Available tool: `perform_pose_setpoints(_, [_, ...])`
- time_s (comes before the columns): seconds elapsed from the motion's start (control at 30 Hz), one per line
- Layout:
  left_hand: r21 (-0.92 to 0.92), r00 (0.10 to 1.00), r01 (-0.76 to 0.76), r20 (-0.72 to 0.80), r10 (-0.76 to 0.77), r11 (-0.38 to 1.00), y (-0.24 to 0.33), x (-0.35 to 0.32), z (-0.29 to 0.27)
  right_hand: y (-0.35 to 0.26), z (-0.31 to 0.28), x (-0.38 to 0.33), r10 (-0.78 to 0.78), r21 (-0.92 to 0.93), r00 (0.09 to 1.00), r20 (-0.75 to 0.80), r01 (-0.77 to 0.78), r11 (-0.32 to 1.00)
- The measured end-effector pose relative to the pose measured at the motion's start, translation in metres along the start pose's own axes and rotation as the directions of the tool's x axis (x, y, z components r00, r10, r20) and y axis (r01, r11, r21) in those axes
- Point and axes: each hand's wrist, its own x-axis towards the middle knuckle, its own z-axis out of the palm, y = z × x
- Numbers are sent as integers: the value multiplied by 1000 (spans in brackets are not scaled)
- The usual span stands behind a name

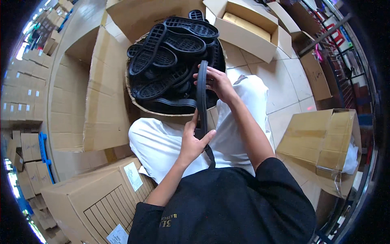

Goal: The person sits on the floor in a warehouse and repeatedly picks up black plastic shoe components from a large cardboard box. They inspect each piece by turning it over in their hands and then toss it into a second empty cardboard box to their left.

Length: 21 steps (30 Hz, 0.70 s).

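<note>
Both my hands hold one black shoe sole (pixel 202 93), turned on edge so that its narrow side faces up. My left hand (pixel 192 142) grips its near end, with the thumb out on the right side. Higher up, my right hand (pixel 218 83) has its fingers closed about the far end. Just beyond is a round container (pixel 174 115) heaped with several black soles (pixel 152 90), many showing a grid-like pattern of hollows. A dark strap (pixel 210 156) shows below my left hand, against my white trousers; what it belongs to is unclear.
A tall open carton (pixel 106 89) stands left of the container, and a closed carton (pixel 97 195) sits at my lower left. An open box (pixel 248 32) lies far right. Another carton (pixel 317 142), with clear plastic, rests on the tiled floor (pixel 284 85) at right.
</note>
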Motion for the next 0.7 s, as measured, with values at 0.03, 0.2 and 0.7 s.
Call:
perform_pose_setpoints(0.03, [52, 996, -72, -47, 74, 996, -2, 0, 1, 6, -6, 4, 7, -12, 999, -34, -7, 1000])
perform_pose_setpoints(0.2, [17, 988, -152, -19, 152, 988, 25, -6, -8, 5, -5, 1, 25, 124, 992, -122, -9, 992])
perform_pose_setpoints(0.7, [-719, 963, -265, -228, 141, 643, 63, 12, -59, 26, -1, 4, 236, -80, 954, -182, -254, 964])
